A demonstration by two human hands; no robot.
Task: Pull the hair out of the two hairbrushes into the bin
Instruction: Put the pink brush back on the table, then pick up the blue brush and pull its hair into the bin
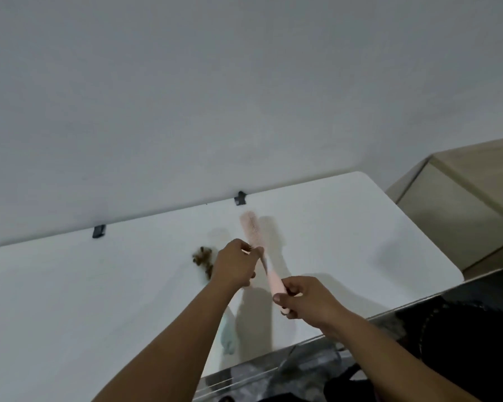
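Observation:
A pink hairbrush (253,230) is held up over the white table (99,285), head pointing away from me. My right hand (302,300) is closed around its handle. My left hand (235,262) pinches at the lower end of the bristles, fingers closed on something I cannot make out. A clump of brown hair (202,258) lies on the table just left of my left hand. A pale green hairbrush (227,335) lies on the table under my left forearm, partly hidden. A bin with a dark liner (302,369) stands below the table's near edge.
Two dark clips (98,231) (240,198) sit along the table's far edge against the white wall. A light wooden cabinet (462,210) stands to the right of the table. A dark round object (462,338) is at the lower right.

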